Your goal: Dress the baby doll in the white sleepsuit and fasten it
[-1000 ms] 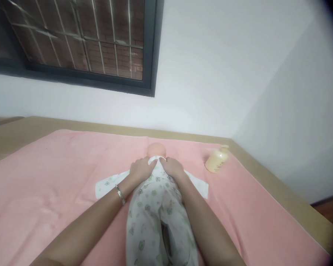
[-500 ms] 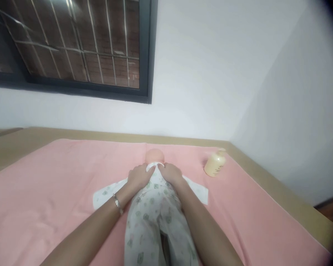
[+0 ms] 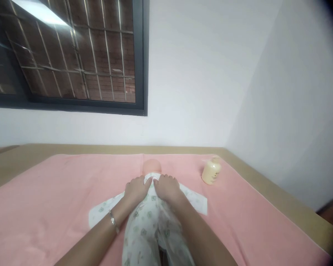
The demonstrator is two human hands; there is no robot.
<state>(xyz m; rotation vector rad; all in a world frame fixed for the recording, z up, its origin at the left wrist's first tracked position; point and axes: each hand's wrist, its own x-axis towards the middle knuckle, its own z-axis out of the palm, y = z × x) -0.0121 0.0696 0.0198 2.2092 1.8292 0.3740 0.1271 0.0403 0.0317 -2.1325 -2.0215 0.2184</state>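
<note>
A baby doll (image 3: pixel 151 166) lies on its back on the pink cloth, only the smooth, rounded end of its head showing past the clothing. White baby clothes (image 3: pixel 144 225) with small green and grey prints cover its body, the sleeves spread to both sides and the legs toward me. At the left of the chest, my left hand (image 3: pixel 137 190), with a bracelet on the wrist, has its fingers curled on the clothes. My right hand (image 3: pixel 168 187) grips them opposite, the two thumbs nearly meeting below the neck. What lies under my palms is hidden.
A cream pump bottle (image 3: pixel 211 171) stands on the pink cloth (image 3: pixel 52 195) at the back right. Wooden edging (image 3: pixel 269 184) borders the cloth. White walls rise behind and at the right, and a dark-framed window (image 3: pixel 144 74) with bars is at upper left.
The view has tilted up, so everything sits lower in the picture. My hands stay at the doll's upper chest, the fingers now more curled and the thumbs nearer each other.
</note>
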